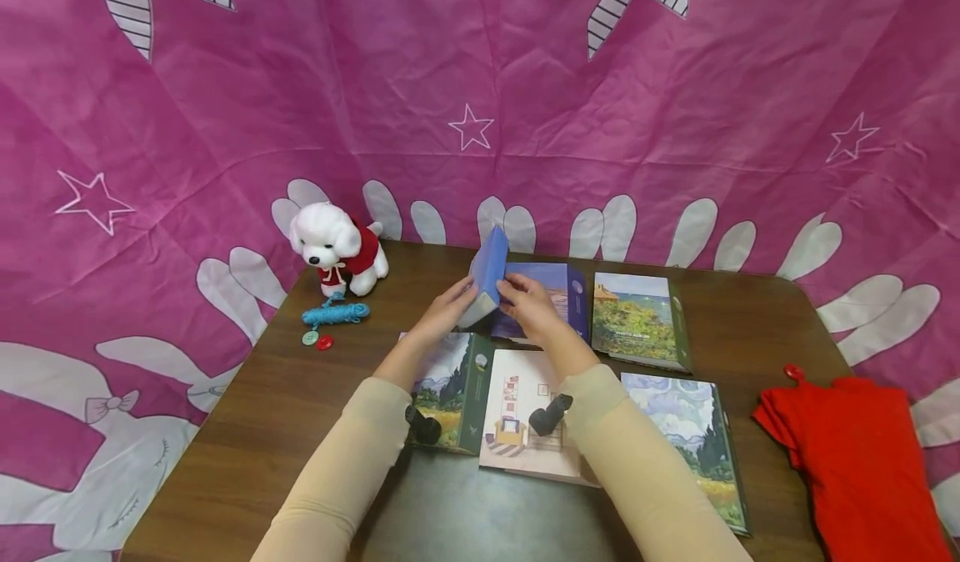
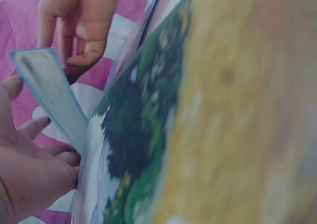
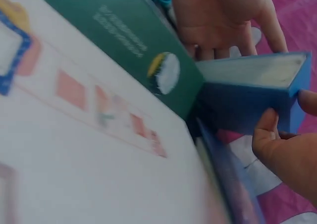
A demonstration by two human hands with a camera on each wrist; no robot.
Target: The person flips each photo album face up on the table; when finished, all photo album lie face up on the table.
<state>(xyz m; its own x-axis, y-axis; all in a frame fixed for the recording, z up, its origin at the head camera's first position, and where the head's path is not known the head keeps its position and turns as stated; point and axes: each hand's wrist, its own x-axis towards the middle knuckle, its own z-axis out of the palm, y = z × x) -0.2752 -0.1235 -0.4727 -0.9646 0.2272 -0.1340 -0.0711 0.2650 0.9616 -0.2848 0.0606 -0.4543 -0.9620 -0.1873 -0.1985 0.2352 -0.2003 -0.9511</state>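
Observation:
A thick blue photo album (image 1: 492,272) stands tilted on edge between both hands, above the back row of albums. The left hand (image 1: 447,305) holds its left side, fingers spread along the cover in the left wrist view. On the other side the right hand (image 1: 531,302) pinches the album near its spine; in the right wrist view its thumb and fingers (image 3: 268,125) bend around the blue corner. The pale page block (image 3: 252,70) faces the wearer. Just right of it lies a dark blue album (image 1: 573,299), partly covered by the right hand.
Nearer lie a green-spined album (image 1: 480,395), a cream album (image 1: 517,454) and a landscape album (image 1: 686,412). Another album (image 1: 633,320) lies back right. At left are a plush dog (image 1: 360,253), blue cord (image 1: 336,313) and buttons (image 1: 324,343); at right, red cloth (image 1: 855,454).

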